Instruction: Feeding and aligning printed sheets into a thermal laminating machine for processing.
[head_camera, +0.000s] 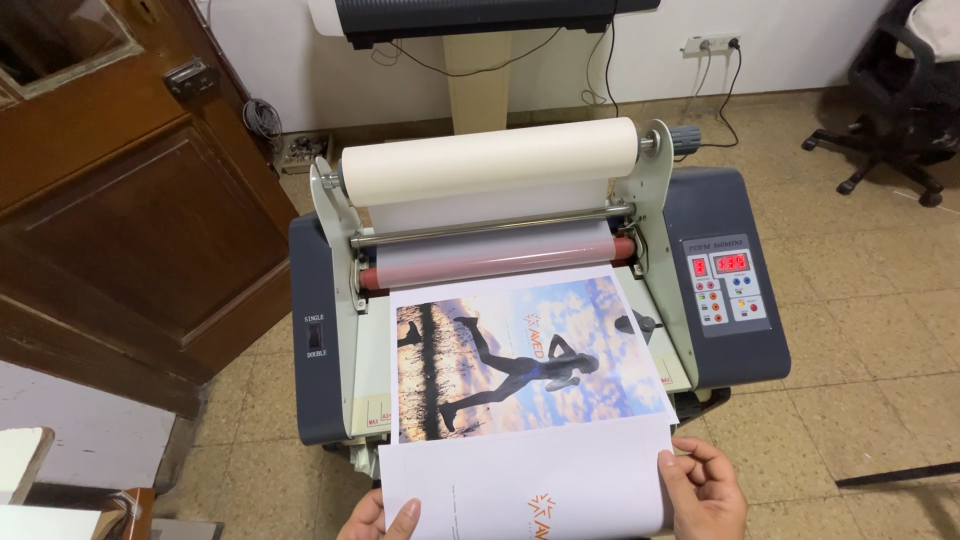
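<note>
One roll laminator (530, 290), one film roll (490, 160), one printed sheet (525, 400). My two hands hold the sheet's near end: my left hand (385, 518) pinches its lower edge, thumb on top; my right hand (705, 490) grips its right edge, fingers curled. The sheet lies flat on the feed tray (370, 395), its far edge at the red roller (500, 268). It shows a running silhouette against a cloudy sky, with a white margin and an orange emblem nearest me.

Brown wooden door (120, 200) at left, black office chair (900, 100) (far right corner), wall socket (708, 44) with dangling cables.
</note>
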